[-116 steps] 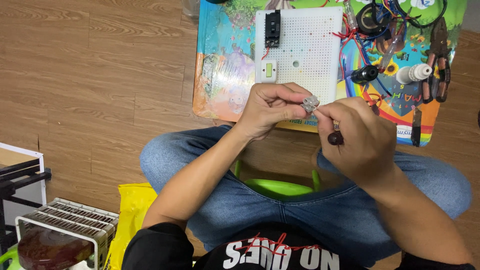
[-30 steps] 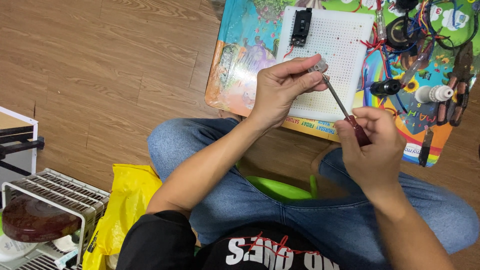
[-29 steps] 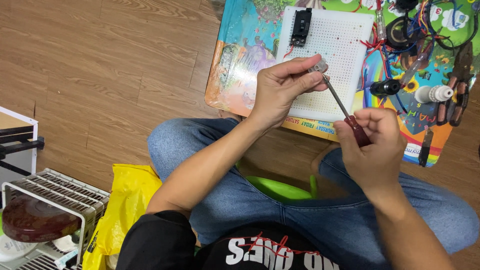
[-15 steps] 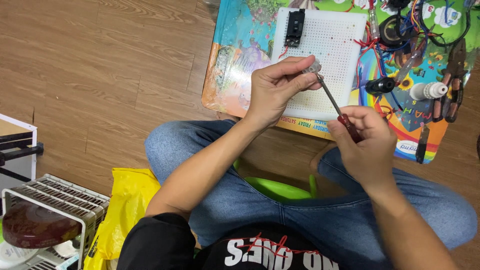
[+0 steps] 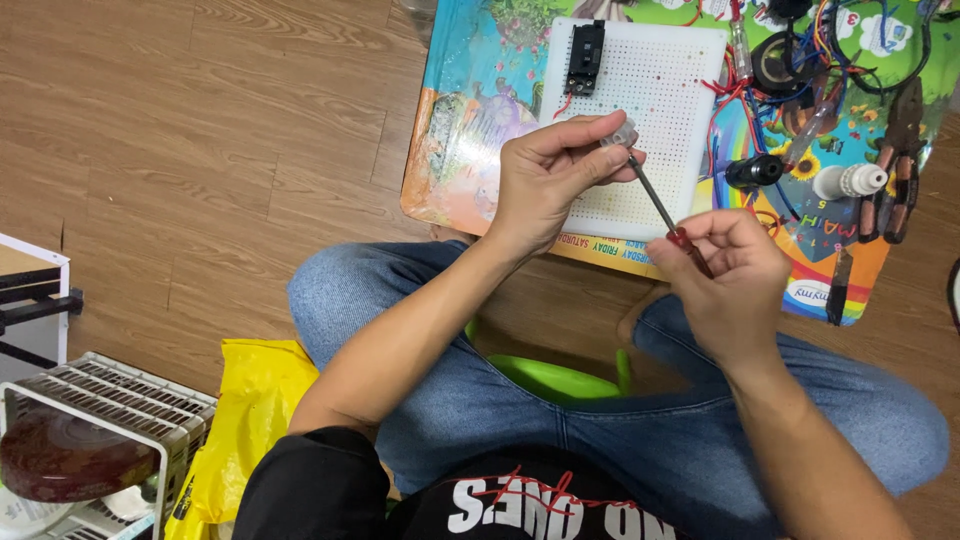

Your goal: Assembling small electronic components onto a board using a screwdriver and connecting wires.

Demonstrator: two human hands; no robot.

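Observation:
My left hand (image 5: 548, 178) pinches a small grey component (image 5: 620, 134) between thumb and fingertips, above the white perforated board (image 5: 660, 120). My right hand (image 5: 735, 280) grips a thin screwdriver (image 5: 662, 205) with a dark red handle. Its metal shaft slants up and left, and its tip touches the component. Both hands hover over my crossed legs in blue jeans. A black rectangular part (image 5: 584, 58) sits on the board's upper left area.
A colourful play mat (image 5: 470, 150) lies on the wooden floor under the board. Red and blue wires (image 5: 800, 70), a white bulb socket (image 5: 848, 181) and pliers (image 5: 897, 160) clutter the right. A yellow bag (image 5: 250, 410) and wire rack (image 5: 110, 420) sit lower left. A green seat (image 5: 555, 378) shows between my legs.
Since the oldest frame my hands moved apart and the screwdriver tip now meets the component. Over the last second the hands hold nearly still; the view drifts slightly.

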